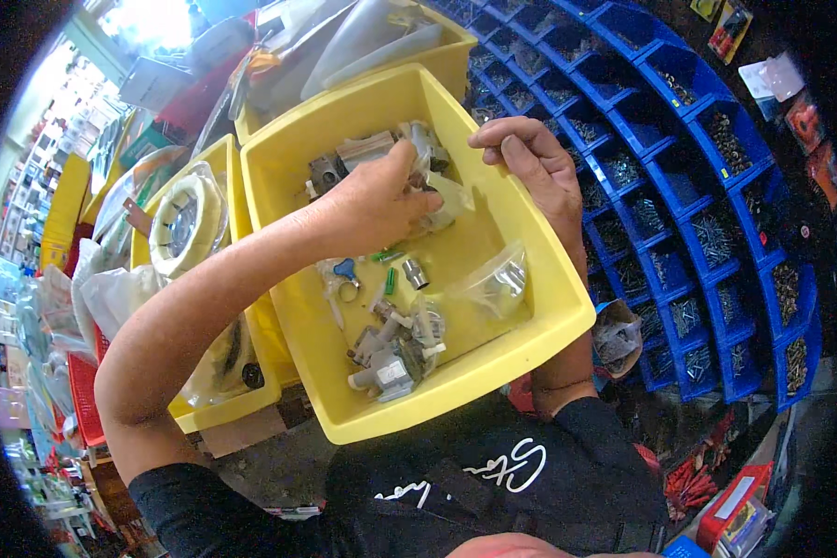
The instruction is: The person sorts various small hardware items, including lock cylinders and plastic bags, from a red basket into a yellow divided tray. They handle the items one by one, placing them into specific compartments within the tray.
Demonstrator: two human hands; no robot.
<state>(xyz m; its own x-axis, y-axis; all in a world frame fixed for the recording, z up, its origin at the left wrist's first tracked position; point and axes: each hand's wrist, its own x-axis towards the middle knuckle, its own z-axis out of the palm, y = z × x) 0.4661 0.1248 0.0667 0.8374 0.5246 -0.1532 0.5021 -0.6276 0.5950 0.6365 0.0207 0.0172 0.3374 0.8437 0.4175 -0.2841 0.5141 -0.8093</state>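
Observation:
My left hand (383,202) reaches into a yellow plastic bin (558,314), its thumb and fingers closed on a small clear plastic bag (453,202). Loose parts lie around it: grey pump-like units (394,366) near the front, a metal pipe fitting (415,273), a green plastic piece (390,281), a blue-handled hose clamp (346,270). Another clear bag (499,282) with a metal part lies by the right wall. My right hand (537,164) is at the bin's right rim, fingers curled with the thumb close; whether it holds something small cannot be told.
Another yellow bin (234,418) with bagged parts and a white ring (181,223) stands at the left. A further yellow bin (453,52) with plastic-wrapped items is behind. Rows of blue compartments (697,279) with screws and small hardware rise at the right. A red basket (87,397) is far left.

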